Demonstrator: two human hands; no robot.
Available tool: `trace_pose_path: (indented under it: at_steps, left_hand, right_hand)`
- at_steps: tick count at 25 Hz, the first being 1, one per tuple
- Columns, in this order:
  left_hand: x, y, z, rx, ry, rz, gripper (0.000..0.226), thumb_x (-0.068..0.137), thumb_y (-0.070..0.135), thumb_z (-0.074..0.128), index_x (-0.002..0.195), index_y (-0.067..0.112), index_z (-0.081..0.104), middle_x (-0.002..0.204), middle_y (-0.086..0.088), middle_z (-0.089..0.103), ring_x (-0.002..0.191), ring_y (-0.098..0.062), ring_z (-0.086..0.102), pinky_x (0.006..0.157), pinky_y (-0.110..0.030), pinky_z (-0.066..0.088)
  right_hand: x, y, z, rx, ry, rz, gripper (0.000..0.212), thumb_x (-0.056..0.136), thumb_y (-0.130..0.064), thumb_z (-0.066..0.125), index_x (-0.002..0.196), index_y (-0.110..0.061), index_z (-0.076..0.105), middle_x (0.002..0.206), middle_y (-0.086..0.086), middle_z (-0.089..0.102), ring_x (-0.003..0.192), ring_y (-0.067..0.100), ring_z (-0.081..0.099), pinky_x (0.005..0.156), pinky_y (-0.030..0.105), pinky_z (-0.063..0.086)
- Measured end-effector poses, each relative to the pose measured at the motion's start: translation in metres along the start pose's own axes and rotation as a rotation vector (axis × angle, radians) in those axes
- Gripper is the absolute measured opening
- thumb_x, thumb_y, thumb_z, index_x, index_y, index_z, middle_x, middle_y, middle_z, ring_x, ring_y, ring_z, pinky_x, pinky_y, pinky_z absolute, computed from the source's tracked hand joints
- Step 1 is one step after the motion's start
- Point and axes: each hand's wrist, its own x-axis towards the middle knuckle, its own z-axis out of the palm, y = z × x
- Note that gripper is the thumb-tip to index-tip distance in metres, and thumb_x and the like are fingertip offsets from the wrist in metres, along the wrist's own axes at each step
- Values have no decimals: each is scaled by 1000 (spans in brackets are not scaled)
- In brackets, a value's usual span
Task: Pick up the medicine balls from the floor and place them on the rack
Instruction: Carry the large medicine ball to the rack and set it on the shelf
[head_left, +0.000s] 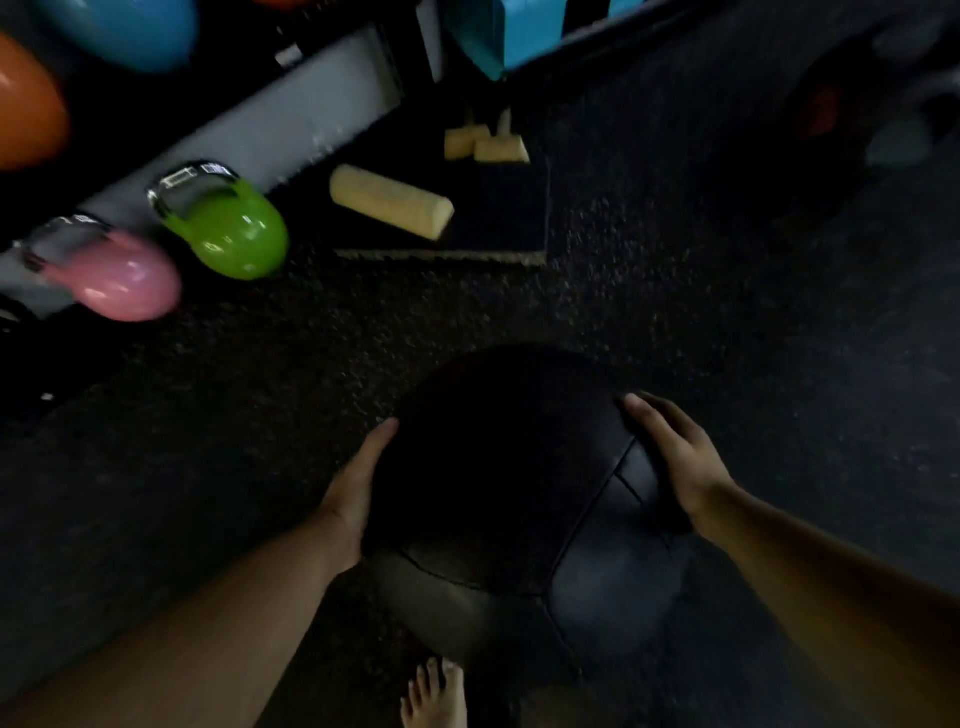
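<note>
A large black medicine ball (519, 499) with stitched panels fills the lower middle of the head view. My left hand (356, 493) presses flat against its left side. My right hand (670, 457) lies on its upper right side, fingers spread over the leather. Both hands clasp the ball between them above the dark rubber floor (260, 415). My bare foot (434, 696) shows just under the ball. No rack shelf for balls is clearly in sight.
A green kettlebell (228, 228) and a pink kettlebell (114, 275) stand at the left by a grey bar (291, 124). Yellow foam pieces (389, 200) lie on a black mat (498, 218). Orange (26, 104) and blue (124, 26) balls sit top left; a blue box (498, 31) stands behind.
</note>
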Motion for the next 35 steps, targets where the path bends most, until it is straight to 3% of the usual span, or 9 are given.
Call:
trace_pose_path:
  at_steps: [3,6,11,13,18,21,23,29,35]
  left_hand:
    - [-75,95,-31,-113,-1,148,26,86,54,72,106,37,75,100,-8,78,100,-27,68,99,-40,48]
    - [-156,195,-75,-203,-16,341,68,62,61,90,119,24,82,113,-13,83,114,-35,74,108,-45,54]
    - [-295,374,-145,-282,41,633,100,63,82,81,136,14,68,133,-17,73,124,-35,69,111,-51,52]
    - [-348,442,-182,-321,45,792,125,44,91,83,141,15,64,137,-14,72,122,-33,72,108,-52,56]
    - [-530,566,-226,-327,-183,1008,86,57,58,96,129,13,78,129,-16,77,121,-34,73,112,-45,52]
    - [-621,619,-245,-284,-165,1171,47,78,49,87,112,15,83,124,-16,79,101,-28,79,85,-33,61]
    - [-658,653,-257,-266,-135,1259,33,91,45,78,110,19,82,123,-14,79,97,-24,79,78,-30,62]
    - [-704,765,-280,-178,-103,1390,105,46,72,94,134,19,75,130,-13,77,121,-34,73,109,-45,54]
    - [-655,903,-270,-251,-3,1415,94,59,70,90,133,13,74,126,-15,78,114,-32,76,103,-41,57]
  right_hand:
    - [-10,-91,26,-16,-23,-147,93,60,-79,62,140,-32,60,127,-5,64,114,16,60,95,30,45]
    - [-61,-232,54,-13,-62,-344,103,51,-92,65,138,-36,62,127,-7,66,117,17,62,106,40,47]
    - [-173,-453,91,87,-138,-664,51,82,-54,66,126,-27,68,119,-6,72,104,5,67,88,24,51]
    - [-229,-535,105,108,-142,-775,37,94,-37,65,126,-20,69,115,-6,74,91,-7,68,76,11,50]
    - [-350,-689,131,188,-82,-994,29,96,-39,68,118,-22,72,108,-9,74,97,2,67,95,23,51]
    - [-408,-756,147,266,-69,-1093,24,99,-38,63,115,-21,70,96,-13,71,83,-6,64,71,4,48]
    - [-433,-796,156,311,-56,-1150,29,96,-43,64,115,-22,70,96,-12,72,85,-2,66,70,7,49]
    - [-432,-910,184,386,-127,-1259,64,69,-74,70,117,-32,72,116,-2,75,110,19,69,99,39,54]
    - [-330,-1049,233,353,-187,-1318,73,75,-72,67,133,-29,65,125,-2,71,109,13,67,92,31,52]
